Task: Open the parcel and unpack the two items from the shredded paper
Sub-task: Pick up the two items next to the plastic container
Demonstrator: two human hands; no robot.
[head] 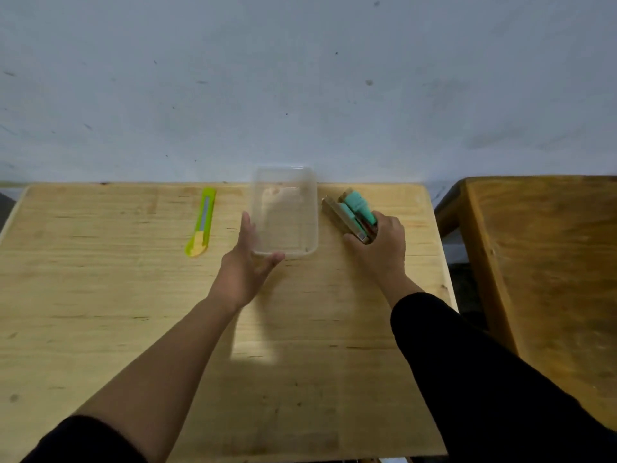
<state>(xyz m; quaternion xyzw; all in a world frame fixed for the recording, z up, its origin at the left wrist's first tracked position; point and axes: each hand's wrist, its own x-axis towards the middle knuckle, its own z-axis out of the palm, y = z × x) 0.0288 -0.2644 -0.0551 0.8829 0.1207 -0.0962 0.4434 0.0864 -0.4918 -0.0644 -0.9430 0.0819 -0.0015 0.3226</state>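
Near edge of wooden table [100,329]: partly cut off by the bottom of the frame; both upper arms running out of view at the lower corners.

Left sleeve [83,442]: black, pushed up, leaving the forearm bare, reaching forward over the table middle.

Right sleeve [484,379]: black, covering the arm to the wrist, crossing the near right corner.

Left hand [248,262]: spread open, palm turned right, fingers lying along the left wall of the clear plastic container [285,212], thumb curling across its near wall. Bracing rather than gripping; nothing enclosed.

Clear plastic container: sitting at the middle of the far edge, rectangular, see-through, contents hard to make out, appearing bare inside.

Right hand [380,245]: curled and closing over the near end of the parcel [350,213], fingertips hidden beneath it.

Parcel: lying near the far right corner, just right of the container, angled. Brown wrapping with mint-green pieces showing; blurred, exact make-up not being resolvable; near end hidden by the hand.

Utility knife [201,222]: yellow-green, lying untouched toward the far edge, left of the container.

Second wooden table [551,262]: standing apart at right, cut off by the frame.
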